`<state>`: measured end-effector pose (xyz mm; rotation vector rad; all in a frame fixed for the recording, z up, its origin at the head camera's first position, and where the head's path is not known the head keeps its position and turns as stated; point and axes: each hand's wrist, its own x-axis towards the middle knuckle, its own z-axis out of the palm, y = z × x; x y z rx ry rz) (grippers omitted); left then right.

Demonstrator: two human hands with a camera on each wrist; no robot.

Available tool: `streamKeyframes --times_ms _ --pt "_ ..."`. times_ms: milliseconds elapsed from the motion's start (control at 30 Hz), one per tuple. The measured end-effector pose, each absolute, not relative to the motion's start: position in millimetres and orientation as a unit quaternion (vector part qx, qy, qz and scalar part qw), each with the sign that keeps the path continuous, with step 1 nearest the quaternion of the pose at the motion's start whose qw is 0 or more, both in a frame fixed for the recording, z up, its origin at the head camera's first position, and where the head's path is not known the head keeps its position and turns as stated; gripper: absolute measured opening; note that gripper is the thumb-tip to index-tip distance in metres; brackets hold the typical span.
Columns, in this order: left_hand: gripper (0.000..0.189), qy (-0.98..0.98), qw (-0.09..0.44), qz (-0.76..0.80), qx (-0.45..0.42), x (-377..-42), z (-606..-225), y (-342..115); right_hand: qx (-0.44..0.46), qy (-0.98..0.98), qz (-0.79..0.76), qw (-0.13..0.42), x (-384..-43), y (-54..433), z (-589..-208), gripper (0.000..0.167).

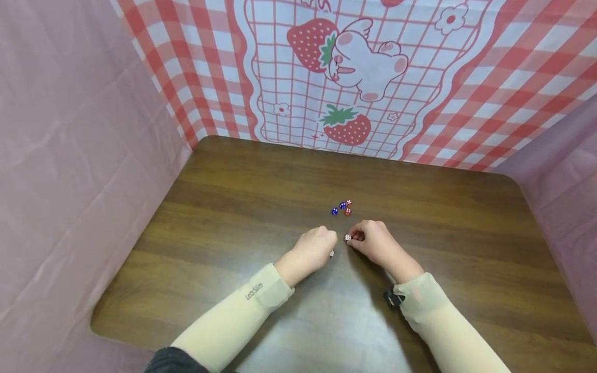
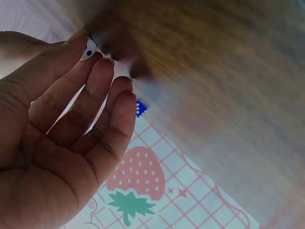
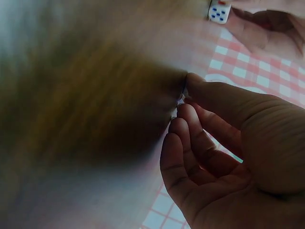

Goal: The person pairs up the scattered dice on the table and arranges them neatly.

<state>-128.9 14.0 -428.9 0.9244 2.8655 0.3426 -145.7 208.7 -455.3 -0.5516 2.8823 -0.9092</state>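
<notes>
In the head view my left hand (image 1: pixel 310 248) pinches a white die (image 1: pixel 331 254) between thumb and forefinger, low over the wooden table (image 1: pixel 224 207). Blue pips show on this white die (image 2: pixel 88 49) in the left wrist view, and the other fingers curve loosely beside it. A short way to the right, my right hand (image 1: pixel 375 242) pinches a second white die (image 1: pixel 347 237) at its fingertips, also low over the tabletop. The right wrist view shows that thumb and forefinger meeting, with the die mostly hidden between them.
Just beyond my hands sit two blue dice, the left one (image 1: pixel 335 211) slightly apart and the other blue die (image 1: pixel 342 205) close to two red dice (image 1: pixel 347 212). A checked strawberry-print cloth (image 1: pixel 347 122) hangs at the table's back edge, with pink curtains (image 1: pixel 70 155) at the sides.
</notes>
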Motion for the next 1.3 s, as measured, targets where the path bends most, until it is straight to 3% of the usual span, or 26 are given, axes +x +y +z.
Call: streamKeyframes --times_ms 633,1300 --pt "0.022 0.948 0.073 0.105 0.292 -129.4 -429.3 14.6 -0.229 0.924 -0.305 0.020 -118.7 192.5 -460.6 0.012" --pt "0.023 0.948 0.079 0.103 0.289 -131.5 -428.2 15.2 -0.265 0.918 -0.294 -0.004 -114.6 185.0 -460.6 0.014"
